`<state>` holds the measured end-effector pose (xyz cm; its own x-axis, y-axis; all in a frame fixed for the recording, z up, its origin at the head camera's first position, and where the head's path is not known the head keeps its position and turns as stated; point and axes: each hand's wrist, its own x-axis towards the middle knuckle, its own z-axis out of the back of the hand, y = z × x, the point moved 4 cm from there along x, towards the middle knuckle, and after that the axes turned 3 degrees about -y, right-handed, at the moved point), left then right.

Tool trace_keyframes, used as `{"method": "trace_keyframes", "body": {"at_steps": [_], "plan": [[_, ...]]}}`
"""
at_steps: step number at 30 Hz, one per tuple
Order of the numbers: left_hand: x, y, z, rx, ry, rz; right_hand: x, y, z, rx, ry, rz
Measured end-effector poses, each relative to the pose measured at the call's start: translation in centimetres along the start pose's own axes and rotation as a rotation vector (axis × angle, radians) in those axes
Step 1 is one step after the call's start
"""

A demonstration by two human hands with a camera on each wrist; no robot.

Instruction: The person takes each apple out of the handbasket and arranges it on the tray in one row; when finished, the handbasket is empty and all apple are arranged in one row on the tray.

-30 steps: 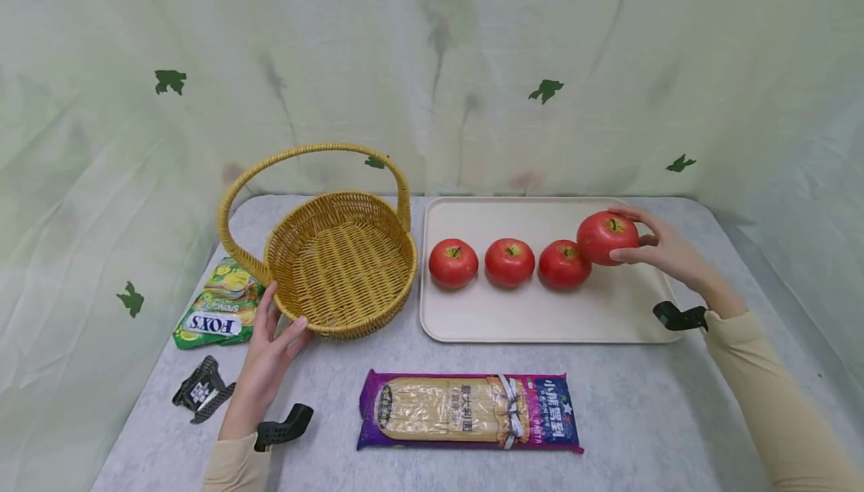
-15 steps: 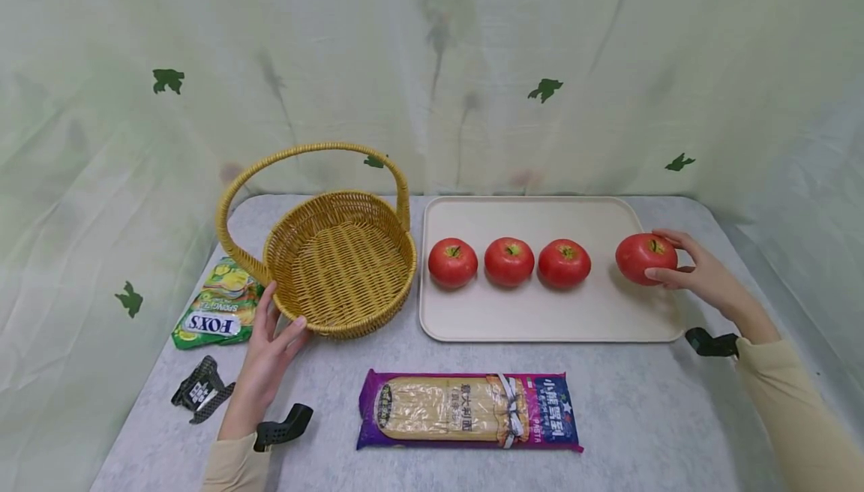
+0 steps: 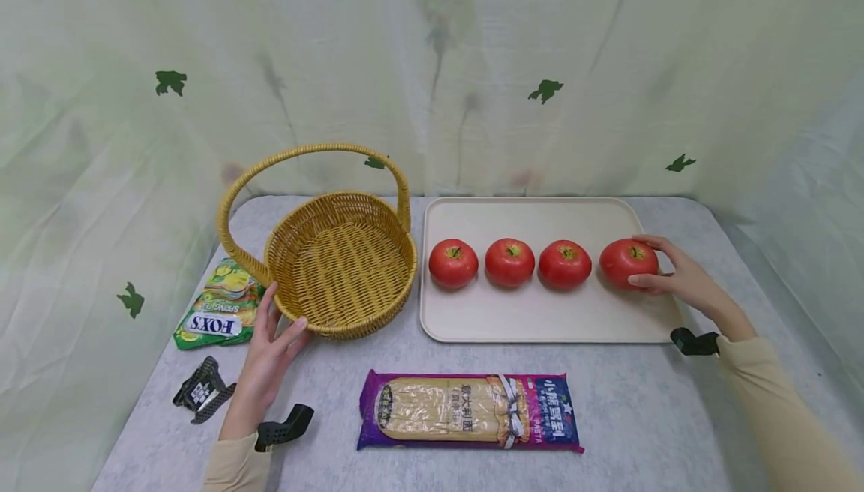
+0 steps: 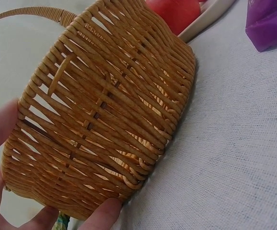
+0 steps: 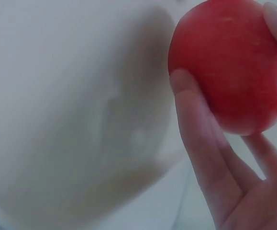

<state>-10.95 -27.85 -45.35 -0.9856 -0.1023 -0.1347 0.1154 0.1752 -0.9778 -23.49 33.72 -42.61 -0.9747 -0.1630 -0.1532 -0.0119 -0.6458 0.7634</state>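
My right hand [image 3: 664, 274] grips a red apple [image 3: 628, 263] from its right side, at the right end of a row of apples. In the right wrist view, fingers and thumb curve round that apple [image 5: 229, 67]; whether its underside touches the tray cannot be told. Three more apples, one of them a red apple [image 3: 564, 265], sit on the cream tray [image 3: 526, 319]. At the left, my left hand [image 3: 266, 364] rests its spread fingers against the near left side of a round wicker basket [image 3: 344, 274]. The left wrist view has these fingertips on the basket's woven outer wall [image 4: 100, 105].
A purple pack of pasta [image 3: 469, 411] lies in front of the tray. Left of the basket is a green Fox's bag [image 3: 219, 308], partly behind the basket, with a small black packet [image 3: 204, 389] nearer me. A pale curtain [image 3: 432, 72] hangs behind the table.
My right hand first carried its apple right and down, away from the neighbouring apple. It then shifted slightly left again, close to the row. The left hand and basket stayed still.
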Motion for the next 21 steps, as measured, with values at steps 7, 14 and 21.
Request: {"method": "trace_keyframes", "body": {"at_steps": [7,14,21], "plan": [[-0.1,0.1,0.0,-0.001,0.003,0.001,0.5,0.0,-0.4,0.009,0.043,-0.006],[-0.1,0.0,-0.1,0.004,0.009,-0.008,0.8,-0.1,-0.4,0.008,0.107,-0.020],[-0.5,-1.4,-0.2,0.174,-0.029,0.012,0.8,0.7,-0.4,0.016,0.143,-0.010]]}}
